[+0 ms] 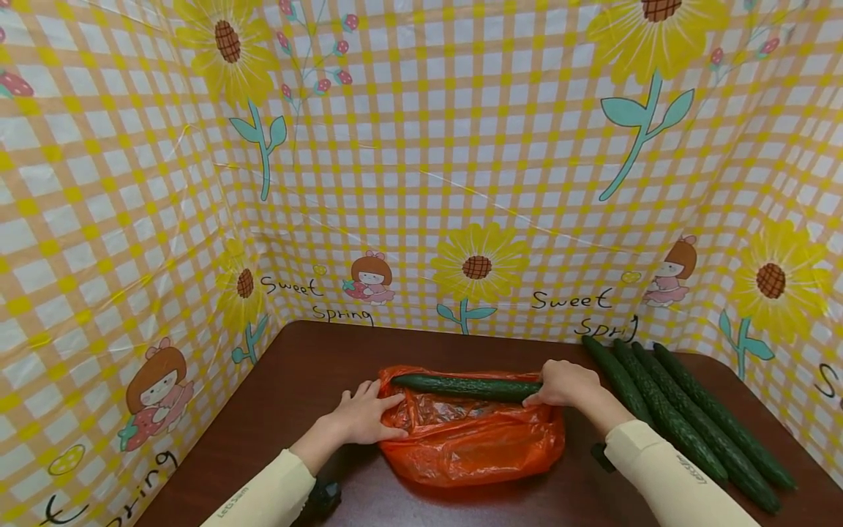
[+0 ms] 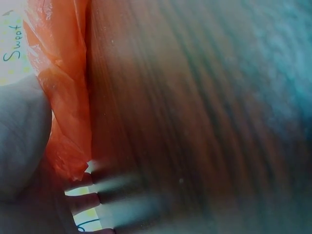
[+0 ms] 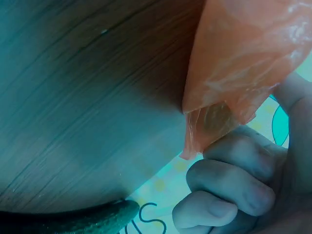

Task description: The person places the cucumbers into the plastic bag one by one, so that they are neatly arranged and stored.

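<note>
A red plastic bag (image 1: 474, 454) lies on the brown table with its mouth spread open. Across the far side of that mouth lies a long dark green cucumber (image 1: 461, 386). My right hand (image 1: 565, 384) grips the cucumber's right end, its fingers curled at the bag's edge in the right wrist view. At the bag's left side my left hand (image 1: 364, 416) rests with fingers spread, touching the rim near the cucumber's left tip. The left wrist view shows the bag's side (image 2: 68, 92) against that palm.
Several more cucumbers (image 1: 698, 410) lie side by side on the right of the table (image 1: 263, 461), partly behind my right forearm. A checked cloth (image 1: 421, 183) with sunflowers walls the table at the back and both sides.
</note>
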`<state>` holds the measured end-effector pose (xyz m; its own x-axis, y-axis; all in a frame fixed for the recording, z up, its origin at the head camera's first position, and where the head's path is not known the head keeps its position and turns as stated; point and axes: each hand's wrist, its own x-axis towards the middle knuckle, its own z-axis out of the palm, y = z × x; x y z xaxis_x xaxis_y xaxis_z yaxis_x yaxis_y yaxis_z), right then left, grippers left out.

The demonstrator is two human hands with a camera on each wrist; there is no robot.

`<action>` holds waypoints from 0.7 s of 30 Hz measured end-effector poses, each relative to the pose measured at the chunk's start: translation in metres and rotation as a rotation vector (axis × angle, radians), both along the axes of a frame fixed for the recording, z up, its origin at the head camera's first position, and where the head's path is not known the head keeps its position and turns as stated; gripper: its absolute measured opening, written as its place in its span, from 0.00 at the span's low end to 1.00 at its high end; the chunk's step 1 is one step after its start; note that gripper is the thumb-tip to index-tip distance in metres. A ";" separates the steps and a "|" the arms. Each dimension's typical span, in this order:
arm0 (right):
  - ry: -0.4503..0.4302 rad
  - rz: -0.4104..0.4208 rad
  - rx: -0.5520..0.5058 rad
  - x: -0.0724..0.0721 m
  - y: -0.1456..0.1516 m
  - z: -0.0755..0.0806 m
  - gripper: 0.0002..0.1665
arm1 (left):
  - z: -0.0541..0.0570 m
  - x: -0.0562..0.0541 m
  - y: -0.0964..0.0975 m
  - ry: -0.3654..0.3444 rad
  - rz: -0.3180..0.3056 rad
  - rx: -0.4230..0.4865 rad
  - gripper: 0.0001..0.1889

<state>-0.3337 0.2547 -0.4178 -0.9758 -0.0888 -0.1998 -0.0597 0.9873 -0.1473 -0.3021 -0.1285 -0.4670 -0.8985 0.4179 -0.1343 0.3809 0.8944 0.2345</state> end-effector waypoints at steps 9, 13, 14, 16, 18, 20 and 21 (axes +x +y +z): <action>-0.011 0.015 0.125 0.011 0.003 0.002 0.31 | -0.001 -0.002 0.003 0.011 -0.007 -0.029 0.41; -0.024 0.045 0.051 0.015 0.012 0.003 0.28 | 0.000 -0.003 0.004 0.008 -0.005 -0.031 0.41; -0.026 0.064 0.012 0.016 0.015 0.003 0.27 | 0.001 -0.003 0.004 0.008 -0.004 -0.031 0.41; -0.041 0.111 -0.072 0.016 0.023 0.004 0.24 | 0.001 -0.003 0.004 0.006 -0.002 -0.031 0.41; -0.069 0.140 -0.149 0.017 0.029 0.004 0.22 | 0.000 -0.003 0.005 0.003 -0.004 -0.032 0.41; -0.080 0.157 -0.180 0.015 0.032 0.004 0.22 | 0.000 -0.003 0.003 0.003 -0.006 -0.032 0.41; -0.081 0.152 -0.182 0.015 0.033 0.005 0.22 | 0.000 -0.003 0.003 0.002 -0.007 -0.031 0.41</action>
